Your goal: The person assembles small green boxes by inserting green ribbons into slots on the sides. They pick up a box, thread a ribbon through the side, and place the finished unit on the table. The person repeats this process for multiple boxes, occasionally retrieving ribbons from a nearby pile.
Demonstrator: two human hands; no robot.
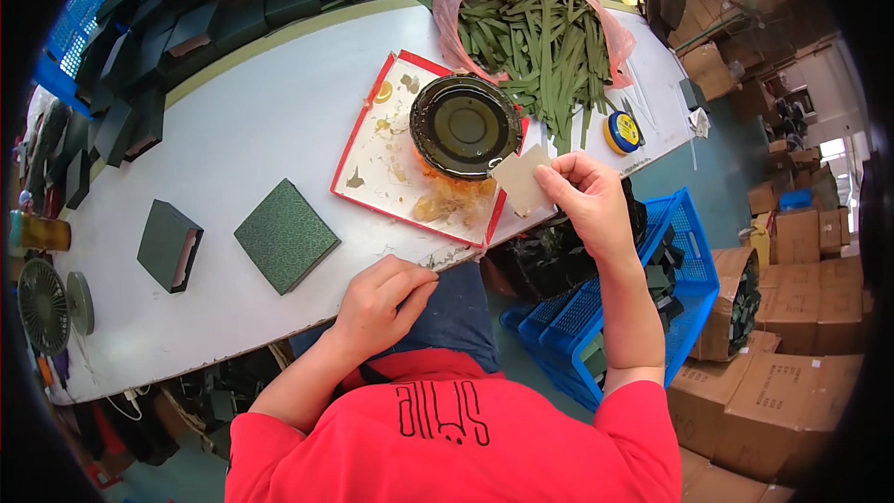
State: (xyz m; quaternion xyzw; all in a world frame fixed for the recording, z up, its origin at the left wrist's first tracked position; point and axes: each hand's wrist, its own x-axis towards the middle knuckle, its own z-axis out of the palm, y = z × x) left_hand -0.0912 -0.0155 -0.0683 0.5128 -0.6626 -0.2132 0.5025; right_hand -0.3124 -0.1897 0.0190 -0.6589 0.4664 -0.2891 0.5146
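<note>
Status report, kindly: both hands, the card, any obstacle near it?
Right hand pinches beige card. Left hand at near edge of the table, no held item visible. Possible obstacle: dark round pot, close beside card; contact unclear.

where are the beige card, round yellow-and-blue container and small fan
Beige card (521,183): head view, flat face
Round container (622,132): head view, top
Small fan (44,307): head view, front grille

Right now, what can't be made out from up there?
Head view:
Card: underside turned away; the right grip covers part of its edge.
Left grip: its back hides the palm.
Tray: the pot hides part of its floor.
Bag: strips hide its bottom.
Upper-left crate: cut off by the picture's edge.
</note>
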